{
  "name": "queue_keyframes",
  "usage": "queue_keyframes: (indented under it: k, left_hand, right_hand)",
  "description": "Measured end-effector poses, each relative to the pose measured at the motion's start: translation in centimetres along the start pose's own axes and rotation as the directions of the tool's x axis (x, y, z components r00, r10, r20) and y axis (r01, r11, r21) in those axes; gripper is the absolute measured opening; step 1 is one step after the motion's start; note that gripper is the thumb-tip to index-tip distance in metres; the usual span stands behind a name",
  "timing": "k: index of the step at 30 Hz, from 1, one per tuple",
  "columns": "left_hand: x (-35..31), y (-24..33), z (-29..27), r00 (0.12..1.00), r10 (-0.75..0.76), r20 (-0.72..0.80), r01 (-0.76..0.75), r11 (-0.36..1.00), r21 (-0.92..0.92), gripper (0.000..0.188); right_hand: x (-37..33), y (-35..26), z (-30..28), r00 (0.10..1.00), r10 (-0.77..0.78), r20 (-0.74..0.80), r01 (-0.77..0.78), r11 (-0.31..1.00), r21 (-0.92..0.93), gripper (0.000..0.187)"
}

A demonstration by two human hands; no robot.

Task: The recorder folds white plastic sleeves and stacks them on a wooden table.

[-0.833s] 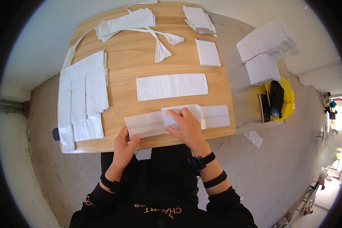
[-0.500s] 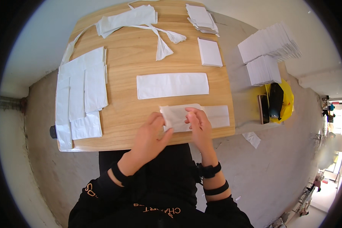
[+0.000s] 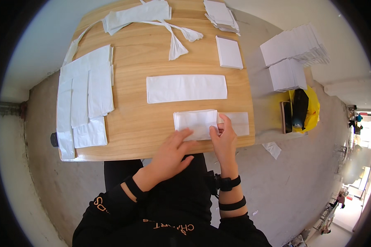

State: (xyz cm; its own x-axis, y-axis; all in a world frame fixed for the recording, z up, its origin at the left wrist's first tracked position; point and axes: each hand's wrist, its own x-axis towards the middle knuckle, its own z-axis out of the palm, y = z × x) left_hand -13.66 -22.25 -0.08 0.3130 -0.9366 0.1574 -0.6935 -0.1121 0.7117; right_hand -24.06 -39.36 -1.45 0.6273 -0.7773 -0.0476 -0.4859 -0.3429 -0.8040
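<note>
A folded white plastic bag [image 3: 196, 123] lies near the table's front edge, its layers stacked into a short rectangle. To its right extends a flat white strip [image 3: 240, 124], partly covered by my hand; I cannot tell whether it belongs to the bag. My right hand [image 3: 226, 144] pinches the folded bag's right edge between thumb and fingers. At the bag's lower left is my left hand [image 3: 171, 154], fingers apart, the fingertips over its near edge and nothing held. Just beyond lies another flat white folded bag [image 3: 186, 88], lengthwise across the wooden table [image 3: 132, 123].
Overlapping white bags [image 3: 88, 90] cover the table's left side. More bags with knotted strips [image 3: 138, 16] lie at the back. White card stacks [image 3: 230, 52] stand at the back right. On a side surface sit more white stacks [image 3: 290, 45], a phone [image 3: 286, 117] and a yellow bag [image 3: 312, 109].
My right hand has moved right and closed on the folded bag's right edge. My left hand has drawn from the bag's left end toward its near edge. The folded layers lie more squarely.
</note>
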Motion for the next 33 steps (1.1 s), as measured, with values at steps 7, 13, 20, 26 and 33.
queue_keyframes:
  k: [7, 13, 20, 26, 33]
  left_hand:
    - [0.9, -0.2, -0.2, 0.989, -0.136, 0.062, 0.106, 0.932, 0.347, 0.085]
    - [0.1, -2.1, 1.0, 0.991, -0.124, 0.055, 0.093, 0.916, 0.391, 0.092]
    - [-0.1, -2.4, 1.2, 0.993, -0.111, 0.032, 0.088, 0.903, 0.421, 0.092]
    - [0.0, -2.2, 1.0, 0.991, -0.132, 0.023, 0.108, 0.887, 0.45, 0.093]
    - [0.3, -2.1, 0.5, 0.986, -0.157, 0.048, 0.129, 0.919, 0.372, 0.088]
  right_hand:
    - [-0.2, 0.0, 0.0, 0.999, -0.019, -0.035, 0.015, 0.993, -0.117, 0.047]
    - [-0.1, 0.7, -0.2, 0.999, -0.025, -0.042, 0.018, 0.987, -0.158, 0.047]
    - [0.4, 0.9, -2.1, 0.984, -0.175, -0.023, 0.165, 0.958, -0.234, 0.041]
    - [0.9, 1.7, -2.6, 0.982, -0.149, 0.117, 0.17, 0.966, -0.194, 0.035]
    - [3.3, 1.4, -3.6, 0.964, -0.121, 0.236, 0.175, 0.96, -0.22, 0.032]
